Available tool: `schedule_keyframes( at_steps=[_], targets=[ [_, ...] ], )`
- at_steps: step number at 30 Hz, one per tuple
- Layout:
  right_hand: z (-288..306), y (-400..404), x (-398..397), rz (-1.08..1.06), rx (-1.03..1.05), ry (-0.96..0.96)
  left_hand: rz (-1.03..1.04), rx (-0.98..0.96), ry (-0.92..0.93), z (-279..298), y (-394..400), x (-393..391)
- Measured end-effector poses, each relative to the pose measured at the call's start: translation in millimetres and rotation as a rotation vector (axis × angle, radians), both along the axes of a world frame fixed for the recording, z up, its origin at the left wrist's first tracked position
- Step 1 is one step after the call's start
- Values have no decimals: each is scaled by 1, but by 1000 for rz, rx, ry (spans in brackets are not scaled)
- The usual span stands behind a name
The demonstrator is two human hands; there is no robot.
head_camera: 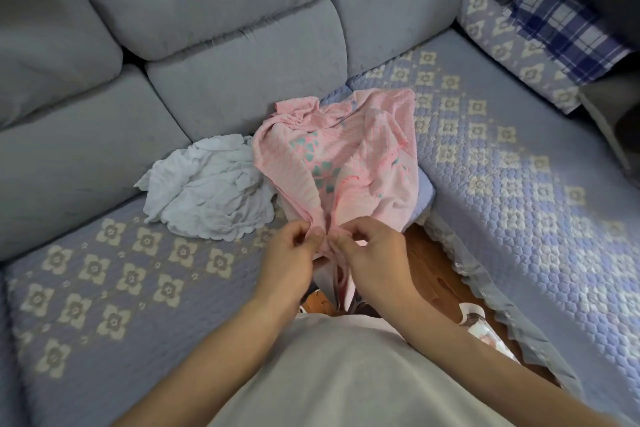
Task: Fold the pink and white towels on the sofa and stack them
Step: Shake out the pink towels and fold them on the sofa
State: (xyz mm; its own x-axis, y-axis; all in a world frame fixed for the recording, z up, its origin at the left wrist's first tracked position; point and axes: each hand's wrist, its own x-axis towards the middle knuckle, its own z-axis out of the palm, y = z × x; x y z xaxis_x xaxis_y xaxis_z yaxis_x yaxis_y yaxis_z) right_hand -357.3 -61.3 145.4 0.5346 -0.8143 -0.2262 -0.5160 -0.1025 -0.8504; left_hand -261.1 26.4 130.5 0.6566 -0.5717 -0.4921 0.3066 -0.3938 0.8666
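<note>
We pinch the near edge of the pink towel (341,163) with our left hand (291,253) and right hand (372,253), side by side; our fingers hide the pinched hem. Beyond the left hand lies the crumpled white towel (207,191) on the sofa (121,274), touching the pink one.

Grey corner sofa (207,10), wooden floor (429,270)

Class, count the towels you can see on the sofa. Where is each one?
2. The pink towel lies bunched at the seat corner, its near edge pinched by both hands. The white towel lies crumpled just left of it. Others may be hidden.
</note>
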Motion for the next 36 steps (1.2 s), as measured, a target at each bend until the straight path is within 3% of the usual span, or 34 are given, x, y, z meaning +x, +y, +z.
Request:
schedule_keyframes(
  at_steps=[2,5,13,22,27,30,33,36],
  targets=[
    [2,0,-1,30,26,-13,22,-87,258,8,-7,-1],
    [1,-11,-2,-4,39,-25,-32,-130,429,15,-16,4],
    [8,-51,-13,-29,70,-82,-287,1,225,34,-62,6],
    [32,-117,-32,52,159,-155,-331,43,255,58,-127,-7],
    [48,-150,-42,55,680,-337,-473,41,240,68,-145,-8],
    [48,-158,-40,82,724,-351,-613,68,265,71,-146,1],
    [42,-155,-35,102,766,-341,-549,152,298,72,-147,17],
    [31,-140,-34,-36,836,-533,-495,169,416,73,-145,31]
  ],
)
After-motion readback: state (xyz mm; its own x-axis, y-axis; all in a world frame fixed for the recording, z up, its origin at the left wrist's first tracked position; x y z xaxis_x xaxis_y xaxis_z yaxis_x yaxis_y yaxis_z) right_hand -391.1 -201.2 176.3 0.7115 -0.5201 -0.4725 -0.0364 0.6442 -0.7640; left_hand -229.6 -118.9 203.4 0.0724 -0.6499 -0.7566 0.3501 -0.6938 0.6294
